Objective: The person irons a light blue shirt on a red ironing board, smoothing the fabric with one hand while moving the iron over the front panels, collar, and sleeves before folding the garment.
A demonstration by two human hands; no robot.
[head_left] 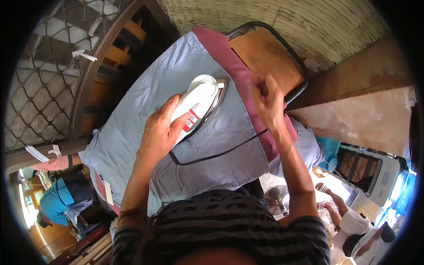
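My left hand point(160, 132) is wrapped round the handle of a white electric iron point(204, 90) with a red label. The iron's metal soleplate rests on a light blue-grey cloth garment point(137, 106), its tip toward the far side. A black cord point(212, 157) loops from its rear across the cloth and passes under my right forearm. My right hand point(268, 104) hovers over the right edge of the cloth, beside the maroon board cover point(227, 51). Its fingers are bent and apart from the thumb, with nothing visible in them; they are slightly blurred.
A brown board point(267, 57) in a black metal frame lies beyond the far right end. A metal lattice gate point(48, 84) stands on the left. At lower right are a fan point(277, 196), a white appliance point(382, 179) and a seated person. Another person in blue bends at lower left.
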